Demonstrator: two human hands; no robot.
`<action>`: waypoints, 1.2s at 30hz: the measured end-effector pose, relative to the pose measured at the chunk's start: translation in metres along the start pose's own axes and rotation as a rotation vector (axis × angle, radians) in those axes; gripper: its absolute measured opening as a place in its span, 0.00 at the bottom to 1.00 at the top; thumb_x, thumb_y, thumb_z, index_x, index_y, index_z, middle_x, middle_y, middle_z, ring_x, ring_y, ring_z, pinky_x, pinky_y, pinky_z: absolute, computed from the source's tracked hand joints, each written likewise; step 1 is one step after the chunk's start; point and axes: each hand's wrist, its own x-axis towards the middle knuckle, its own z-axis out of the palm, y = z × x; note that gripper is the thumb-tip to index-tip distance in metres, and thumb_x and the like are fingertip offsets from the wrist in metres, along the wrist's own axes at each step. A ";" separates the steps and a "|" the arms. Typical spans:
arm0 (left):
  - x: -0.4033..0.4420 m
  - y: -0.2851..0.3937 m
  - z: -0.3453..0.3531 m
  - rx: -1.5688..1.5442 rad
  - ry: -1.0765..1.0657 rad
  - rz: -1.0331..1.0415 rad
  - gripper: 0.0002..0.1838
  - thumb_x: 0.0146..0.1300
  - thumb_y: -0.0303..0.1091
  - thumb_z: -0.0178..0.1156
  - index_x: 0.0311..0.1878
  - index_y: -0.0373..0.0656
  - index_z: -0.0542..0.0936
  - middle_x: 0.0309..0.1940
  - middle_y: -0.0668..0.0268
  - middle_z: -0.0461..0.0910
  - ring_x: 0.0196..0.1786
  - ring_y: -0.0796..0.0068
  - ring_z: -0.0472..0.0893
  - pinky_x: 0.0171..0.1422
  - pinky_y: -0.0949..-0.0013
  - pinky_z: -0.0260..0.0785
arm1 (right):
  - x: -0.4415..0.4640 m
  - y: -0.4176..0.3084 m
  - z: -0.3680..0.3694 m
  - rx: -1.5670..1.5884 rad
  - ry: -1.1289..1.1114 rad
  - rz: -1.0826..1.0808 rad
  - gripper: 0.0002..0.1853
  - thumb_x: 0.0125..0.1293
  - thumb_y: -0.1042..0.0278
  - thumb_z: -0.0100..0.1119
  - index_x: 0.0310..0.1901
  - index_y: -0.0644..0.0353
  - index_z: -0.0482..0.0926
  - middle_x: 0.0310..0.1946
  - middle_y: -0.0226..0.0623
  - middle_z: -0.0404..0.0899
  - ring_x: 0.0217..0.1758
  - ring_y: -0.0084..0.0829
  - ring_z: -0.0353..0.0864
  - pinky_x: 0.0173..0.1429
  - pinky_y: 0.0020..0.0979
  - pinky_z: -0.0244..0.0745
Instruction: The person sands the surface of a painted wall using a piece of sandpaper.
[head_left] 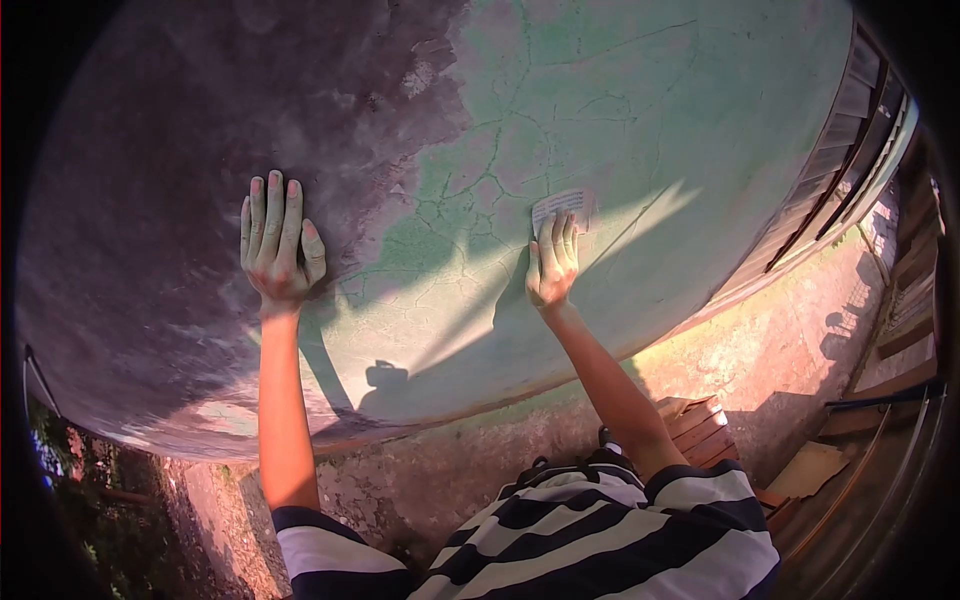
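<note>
Both arms reach up to a wall (600, 130) that is bare and dark purplish on the left and cracked pale green on the right. My left hand (277, 240) lies flat on the dark part, fingers stretched and dusty, holding nothing. On the green part, my right hand (553, 258) presses a small sheet of printed paper (557, 203) to the surface. Its fingers are close together over the lower part of the sheet, and the sheet's top edge shows above the fingertips.
Louvred slats (850, 130) stand at the right edge of the wall. Wooden boards (703, 432) lie below on the right, near a cardboard piece (808, 470). Dark plants (110, 520) show at the lower left. Shadows fall across the wall.
</note>
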 end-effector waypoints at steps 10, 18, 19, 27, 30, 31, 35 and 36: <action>-0.019 0.128 0.069 0.013 -0.166 -0.156 0.25 0.71 0.48 0.51 0.68 0.56 0.80 0.74 0.61 0.70 0.78 0.52 0.64 0.81 0.51 0.49 | -0.051 0.014 0.000 0.016 -0.118 0.024 0.25 0.67 0.70 0.60 0.64 0.68 0.77 0.69 0.56 0.71 0.74 0.58 0.68 0.76 0.55 0.61; -0.038 0.166 0.094 0.119 -0.198 -0.140 0.25 0.71 0.52 0.50 0.69 0.61 0.78 0.74 0.63 0.70 0.77 0.51 0.65 0.81 0.48 0.48 | 0.085 -0.015 -0.024 0.070 -0.038 -0.099 0.26 0.66 0.70 0.59 0.66 0.66 0.75 0.69 0.54 0.71 0.75 0.58 0.66 0.75 0.55 0.60; -0.038 0.166 0.094 0.128 -0.196 -0.161 0.26 0.72 0.53 0.49 0.71 0.66 0.76 0.75 0.68 0.69 0.79 0.56 0.64 0.82 0.53 0.45 | 0.093 -0.016 -0.029 0.076 -0.050 -0.105 0.26 0.66 0.70 0.59 0.66 0.66 0.75 0.69 0.54 0.71 0.75 0.58 0.66 0.75 0.55 0.60; -0.040 0.170 0.090 0.147 -0.237 -0.199 0.26 0.72 0.55 0.50 0.71 0.66 0.76 0.75 0.68 0.69 0.79 0.57 0.62 0.83 0.50 0.43 | -0.041 0.054 -0.036 0.021 -0.329 -0.247 0.24 0.67 0.70 0.59 0.65 0.62 0.77 0.66 0.49 0.76 0.70 0.52 0.74 0.74 0.52 0.65; -0.038 0.169 0.088 0.112 -0.255 -0.202 0.27 0.72 0.55 0.49 0.71 0.64 0.76 0.75 0.68 0.69 0.79 0.56 0.62 0.82 0.49 0.45 | -0.024 0.062 -0.042 0.021 -0.443 -0.335 0.24 0.67 0.67 0.61 0.65 0.60 0.78 0.66 0.47 0.77 0.69 0.47 0.76 0.72 0.50 0.67; -0.037 0.169 0.086 0.088 -0.270 -0.191 0.27 0.71 0.55 0.51 0.70 0.61 0.77 0.74 0.63 0.69 0.78 0.50 0.64 0.78 0.44 0.50 | -0.001 0.053 -0.045 0.031 -0.454 -0.348 0.24 0.67 0.67 0.61 0.65 0.60 0.78 0.66 0.47 0.77 0.69 0.47 0.76 0.72 0.50 0.67; -0.023 0.183 0.070 -0.098 -0.349 -0.323 0.29 0.69 0.54 0.55 0.71 0.57 0.75 0.75 0.58 0.68 0.77 0.43 0.64 0.76 0.37 0.54 | 0.095 0.011 -0.054 0.166 -0.461 -0.468 0.26 0.66 0.68 0.59 0.67 0.59 0.76 0.68 0.44 0.74 0.70 0.47 0.74 0.73 0.49 0.67; -0.026 0.191 0.067 -0.174 -0.348 -0.345 0.29 0.67 0.50 0.59 0.71 0.58 0.75 0.75 0.61 0.68 0.78 0.49 0.64 0.80 0.41 0.49 | 0.107 0.004 -0.057 0.215 -0.456 -0.513 0.27 0.66 0.68 0.57 0.67 0.59 0.75 0.69 0.46 0.73 0.71 0.51 0.73 0.73 0.50 0.66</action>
